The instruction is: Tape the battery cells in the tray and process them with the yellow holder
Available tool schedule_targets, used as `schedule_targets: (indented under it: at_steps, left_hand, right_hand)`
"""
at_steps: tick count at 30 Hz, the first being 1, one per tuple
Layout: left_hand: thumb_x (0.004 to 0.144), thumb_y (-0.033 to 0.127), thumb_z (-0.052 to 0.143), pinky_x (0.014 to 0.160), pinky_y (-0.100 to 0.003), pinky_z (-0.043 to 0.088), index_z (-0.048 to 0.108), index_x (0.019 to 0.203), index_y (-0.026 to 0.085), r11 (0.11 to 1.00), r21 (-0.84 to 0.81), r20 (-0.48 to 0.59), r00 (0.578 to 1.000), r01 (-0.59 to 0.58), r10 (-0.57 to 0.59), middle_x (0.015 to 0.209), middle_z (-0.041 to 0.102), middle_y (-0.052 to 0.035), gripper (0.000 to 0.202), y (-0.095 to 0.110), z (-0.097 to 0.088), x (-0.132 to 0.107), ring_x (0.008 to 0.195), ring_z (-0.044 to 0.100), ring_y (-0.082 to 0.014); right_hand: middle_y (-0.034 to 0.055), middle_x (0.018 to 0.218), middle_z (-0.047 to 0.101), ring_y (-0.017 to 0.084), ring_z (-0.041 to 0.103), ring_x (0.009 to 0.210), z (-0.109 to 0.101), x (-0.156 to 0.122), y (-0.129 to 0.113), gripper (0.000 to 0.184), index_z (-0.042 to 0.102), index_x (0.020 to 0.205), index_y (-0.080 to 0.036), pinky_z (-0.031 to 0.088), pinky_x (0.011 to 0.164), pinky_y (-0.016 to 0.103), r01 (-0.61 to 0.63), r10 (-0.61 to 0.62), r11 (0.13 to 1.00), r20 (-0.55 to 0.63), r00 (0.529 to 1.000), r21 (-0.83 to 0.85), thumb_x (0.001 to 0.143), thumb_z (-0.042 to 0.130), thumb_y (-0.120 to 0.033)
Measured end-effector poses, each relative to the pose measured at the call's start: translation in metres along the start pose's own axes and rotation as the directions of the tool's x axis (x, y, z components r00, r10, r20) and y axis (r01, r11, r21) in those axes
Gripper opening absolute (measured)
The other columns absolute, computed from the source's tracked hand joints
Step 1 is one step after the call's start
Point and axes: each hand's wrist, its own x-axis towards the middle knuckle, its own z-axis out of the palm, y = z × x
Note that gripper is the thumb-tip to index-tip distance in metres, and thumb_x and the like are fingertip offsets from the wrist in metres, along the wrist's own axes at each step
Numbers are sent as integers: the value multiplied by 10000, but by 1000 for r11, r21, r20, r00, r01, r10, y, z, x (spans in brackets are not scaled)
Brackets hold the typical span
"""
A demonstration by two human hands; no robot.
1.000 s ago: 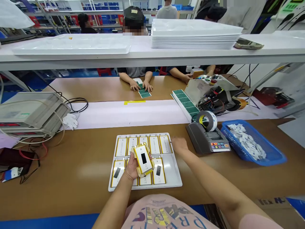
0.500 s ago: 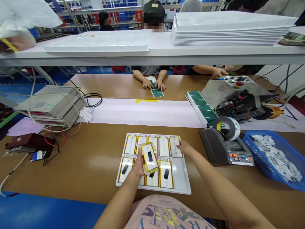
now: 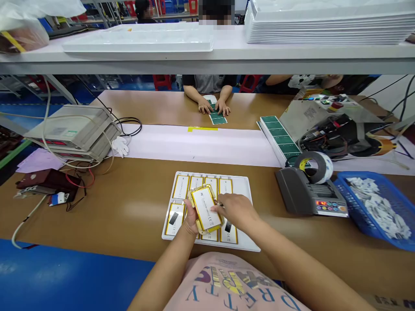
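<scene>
Left hand (image 3: 191,219) holds, right hand (image 3: 236,210) touches

The left hand grips a stack of white, yellow-edged rectangular cells (image 3: 206,208) above the white plastic tray (image 3: 241,185). The right hand's bent fingers touch its top cell; whether they pinch it, I cannot tell.

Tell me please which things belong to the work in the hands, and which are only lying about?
Apparently in use:
- yellow-edged pack, in the left hand
- right hand, at the pack's edge
- white tray
- packs lying in the tray

Seemingly just nearby, untouched:
- tape dispenser
- blue basket
- white glove
- grey instruments
</scene>
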Motion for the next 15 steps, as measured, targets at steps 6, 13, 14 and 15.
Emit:
schedule_targets:
  at_steps: [6, 13, 14, 15]
  left_hand:
    - [406, 662, 643, 879, -441, 381, 517, 1066, 134, 997, 70, 51, 999, -11, 7, 1018, 564, -127, 854, 14, -1, -14, 1017, 497, -293]
    - [576, 132, 533, 790, -388, 466, 512, 1013, 145, 966, 220, -450, 864, -136, 224, 909, 600, -60, 437, 53, -12, -39, 859, 569, -202]
    - [581, 128, 524, 764, -380, 479, 518, 994, 144, 956, 255, -522, 812, -146, 263, 897, 599, -57, 413, 63, -13, -43, 837, 571, -193]
    - [592, 132, 524, 734, -364, 490, 526, 966, 143, 944, 293, -587, 751, -150, 302, 881, 597, -52, 374, 75, -15, -48, 810, 572, -181]
  right_hand:
    - [21, 934, 515, 53, 477, 834, 22, -1, 61, 428, 498, 936, -215, 284, 723, 136, -252, 251, 963, -16, 968, -97, 829, 146, -433]
    - [81, 934, 515, 48, 479, 858, 89, -1, 85, 353, 479, 1006, -145, 297, 773, 129, -239, 241, 967, 13, 970, -93, 822, 222, -302]
    - [94, 929, 513, 48, 477, 856, 93, -2, 83, 355, 482, 1008, -133, 297, 782, 130, -235, 237, 969, 15, 971, -81, 819, 230, -297]
    - [103, 927, 512, 48, 474, 855, 96, -4, 80, 355, 486, 1006, -126, 296, 790, 131, -236, 238, 969, 21, 971, -68, 818, 235, -293]
